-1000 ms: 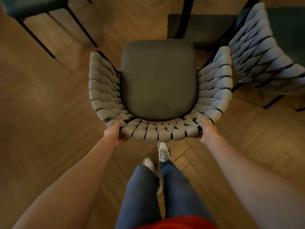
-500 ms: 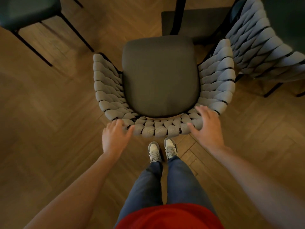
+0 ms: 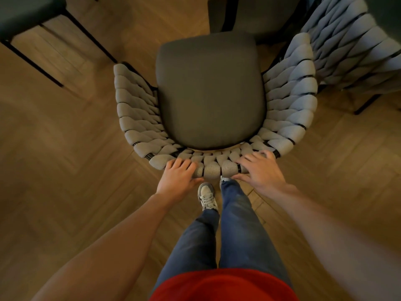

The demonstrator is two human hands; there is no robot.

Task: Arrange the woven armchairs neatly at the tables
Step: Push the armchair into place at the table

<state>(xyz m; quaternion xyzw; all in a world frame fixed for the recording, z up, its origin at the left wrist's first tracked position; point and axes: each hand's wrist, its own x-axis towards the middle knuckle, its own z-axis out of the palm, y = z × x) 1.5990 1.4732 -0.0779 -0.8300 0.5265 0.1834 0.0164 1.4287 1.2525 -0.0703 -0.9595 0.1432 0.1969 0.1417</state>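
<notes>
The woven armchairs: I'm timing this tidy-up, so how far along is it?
Looks done: a second woven armchair stands at the right, by the table. In hand: both the left hand and right hand rest on the back rim of the middle armchair, fingers relaxed. Left: pushing its seat toward the table leg.

A brown wooden floor laid in a herringbone pattern (image 3: 65, 170) is seen throughout. At its centre a grey woven armchair with a dark seat cushion (image 3: 210, 92) is stood; a second grey woven armchair (image 3: 351, 46) is set just beside it, far right. Thin black legs, probably of another chair (image 3: 32, 59), are planted far left. A grey-and-white sneaker (image 3: 207, 197) is placed near the centre.
</notes>
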